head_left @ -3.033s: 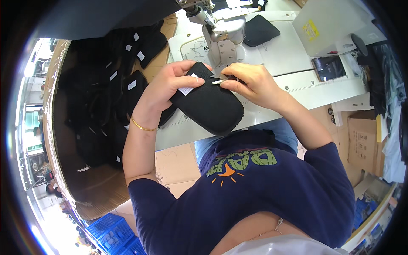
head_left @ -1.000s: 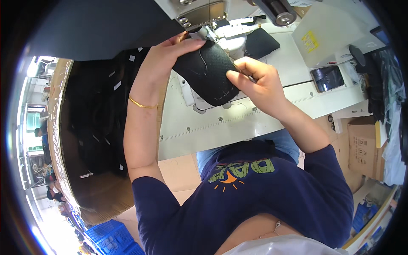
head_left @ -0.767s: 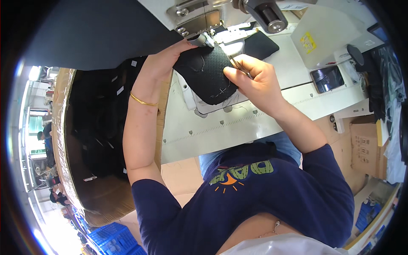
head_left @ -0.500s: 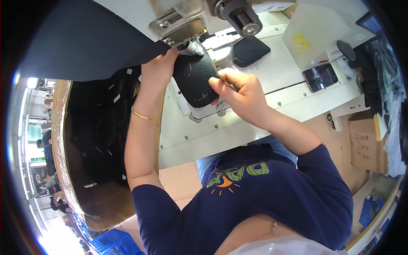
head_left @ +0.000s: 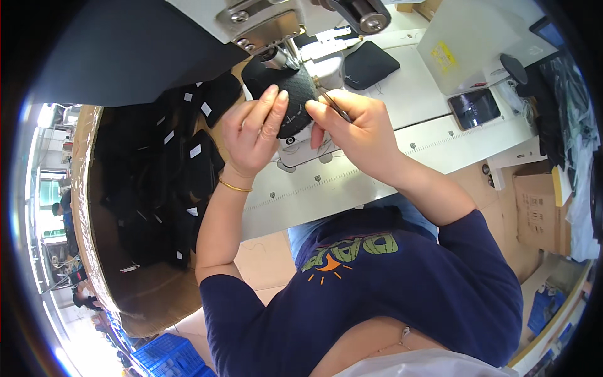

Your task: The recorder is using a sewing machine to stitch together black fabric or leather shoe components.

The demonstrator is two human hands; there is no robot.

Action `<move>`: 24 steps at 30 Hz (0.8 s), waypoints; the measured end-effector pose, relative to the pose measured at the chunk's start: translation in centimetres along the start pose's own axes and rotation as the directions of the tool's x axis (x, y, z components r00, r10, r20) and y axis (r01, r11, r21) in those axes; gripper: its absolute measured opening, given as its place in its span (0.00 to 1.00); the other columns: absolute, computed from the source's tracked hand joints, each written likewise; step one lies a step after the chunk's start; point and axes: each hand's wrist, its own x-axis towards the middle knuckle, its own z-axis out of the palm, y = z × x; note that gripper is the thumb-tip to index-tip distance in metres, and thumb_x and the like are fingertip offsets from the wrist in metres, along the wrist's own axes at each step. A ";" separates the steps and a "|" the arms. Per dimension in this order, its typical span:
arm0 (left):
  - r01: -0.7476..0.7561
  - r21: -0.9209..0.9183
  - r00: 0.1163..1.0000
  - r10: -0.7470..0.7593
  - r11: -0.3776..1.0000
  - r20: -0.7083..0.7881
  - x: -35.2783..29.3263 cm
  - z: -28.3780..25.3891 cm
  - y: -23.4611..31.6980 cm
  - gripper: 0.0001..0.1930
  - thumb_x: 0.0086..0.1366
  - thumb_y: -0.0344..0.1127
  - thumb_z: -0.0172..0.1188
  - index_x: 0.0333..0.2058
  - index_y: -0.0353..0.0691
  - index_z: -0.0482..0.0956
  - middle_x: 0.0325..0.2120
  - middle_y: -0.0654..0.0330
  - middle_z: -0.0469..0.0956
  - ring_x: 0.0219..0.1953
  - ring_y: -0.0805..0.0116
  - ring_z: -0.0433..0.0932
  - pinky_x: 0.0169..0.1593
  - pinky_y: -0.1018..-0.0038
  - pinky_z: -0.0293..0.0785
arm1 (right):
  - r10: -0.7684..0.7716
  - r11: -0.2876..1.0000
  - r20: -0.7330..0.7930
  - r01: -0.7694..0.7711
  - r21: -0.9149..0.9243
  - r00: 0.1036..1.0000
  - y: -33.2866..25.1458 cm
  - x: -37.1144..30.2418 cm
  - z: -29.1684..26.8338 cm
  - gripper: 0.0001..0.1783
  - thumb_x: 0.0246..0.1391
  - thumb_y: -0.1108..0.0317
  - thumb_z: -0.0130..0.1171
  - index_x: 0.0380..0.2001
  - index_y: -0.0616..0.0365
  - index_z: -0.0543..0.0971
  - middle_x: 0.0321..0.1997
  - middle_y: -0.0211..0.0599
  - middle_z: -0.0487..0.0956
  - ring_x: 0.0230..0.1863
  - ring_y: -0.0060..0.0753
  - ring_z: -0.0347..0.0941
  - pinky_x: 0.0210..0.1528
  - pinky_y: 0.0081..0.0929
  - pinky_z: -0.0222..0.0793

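Observation:
A black textured fabric piece [head_left: 296, 88] with rounded corners and pale marks lies under the presser foot [head_left: 286, 58] of a sewing machine. My left hand [head_left: 251, 135] is on its near left part, fingertips close together on the fabric and the underside of the grip hidden. In my right hand [head_left: 361, 129] is a slim dark metal tool [head_left: 339, 107] that looks like tweezers, with its points toward the machine. The right thumb touches the right edge of the fabric piece.
Left of the table stands a large cardboard box [head_left: 94, 207] with black pieces inside. Another black piece [head_left: 370, 65] lies behind my right hand on the white table [head_left: 377, 182]. A phone [head_left: 474, 109] is farther right. The machine head [head_left: 267, 25] overhangs the work.
My left hand has come from beside the presser foot to the near left part of the fabric piece. The piece has shifted away from me and turned slightly. My right hand keeps the tool.

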 end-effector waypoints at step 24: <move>0.109 0.172 0.988 -0.125 0.979 0.086 4.7 -1.7 2.9 0.17 0.42 0.26 0.63 0.35 0.37 0.84 0.37 0.62 0.81 0.34 0.66 0.76 0.37 0.72 0.71 | 0.017 0.974 -0.044 -0.007 0.226 0.999 0.6 1.8 0.3 0.11 0.64 0.64 0.55 0.31 0.60 0.79 0.21 0.32 0.80 0.15 0.09 0.61 0.16 0.11 0.53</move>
